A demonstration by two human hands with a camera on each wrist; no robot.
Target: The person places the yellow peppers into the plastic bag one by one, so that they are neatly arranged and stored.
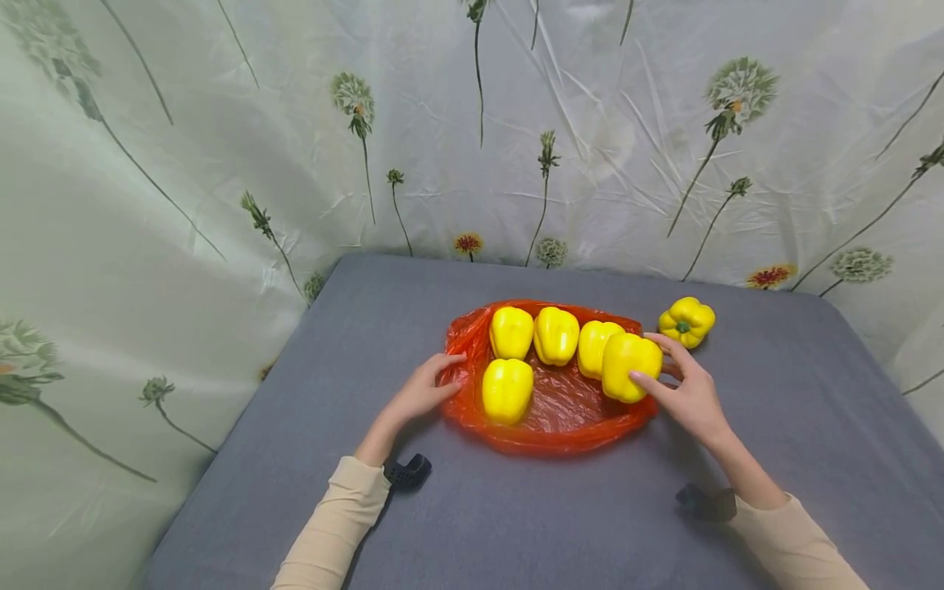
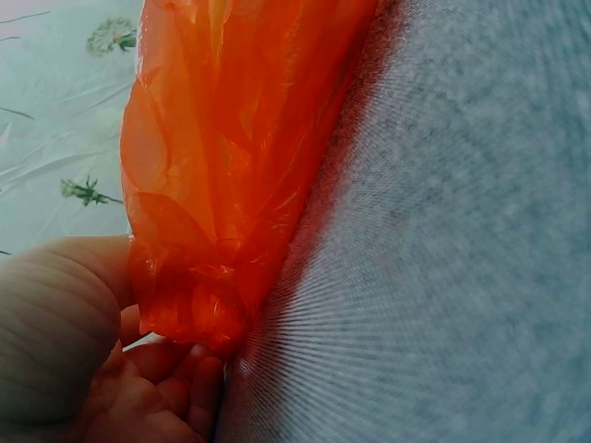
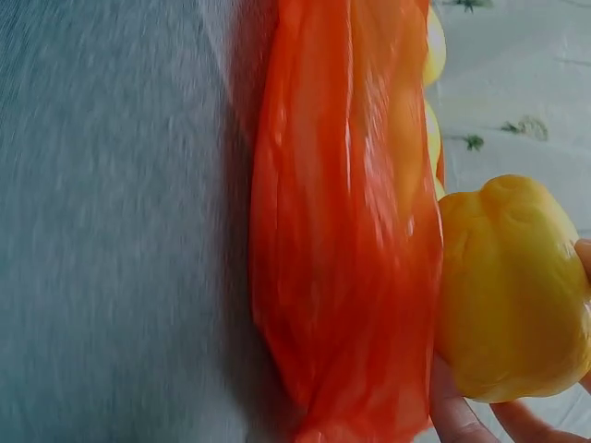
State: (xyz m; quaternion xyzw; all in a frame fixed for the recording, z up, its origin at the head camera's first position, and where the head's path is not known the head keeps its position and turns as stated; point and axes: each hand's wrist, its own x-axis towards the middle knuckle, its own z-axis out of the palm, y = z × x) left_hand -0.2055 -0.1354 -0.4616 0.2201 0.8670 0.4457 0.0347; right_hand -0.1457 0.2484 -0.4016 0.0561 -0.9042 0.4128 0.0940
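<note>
A red plastic bag (image 1: pixel 546 440) lies with its mouth spread wide, and several yellow bell peppers (image 1: pixel 507 390) sit inside it. At the bag's left end, my left hand (image 1: pixel 423 388) holds the rim between thumb and fingers; the left wrist view shows the gathered red plastic (image 2: pixel 208 277) at that hand. My right hand (image 1: pixel 687 393) grips another yellow bell pepper (image 1: pixel 630 366) above the bag's right end, thumb on its near side. In the right wrist view this pepper (image 3: pixel 512 291) is beside the bag's wall (image 3: pixel 346 221), with only some fingers visible.
One more yellow bell pepper (image 1: pixel 687 322) lies outside the bag, beyond my right hand, its green stem facing me. Everything rests on a grey cloth-covered table (image 1: pixel 560 516). A pale curtain (image 1: pixel 457 106) with a dandelion print hangs behind and to the left.
</note>
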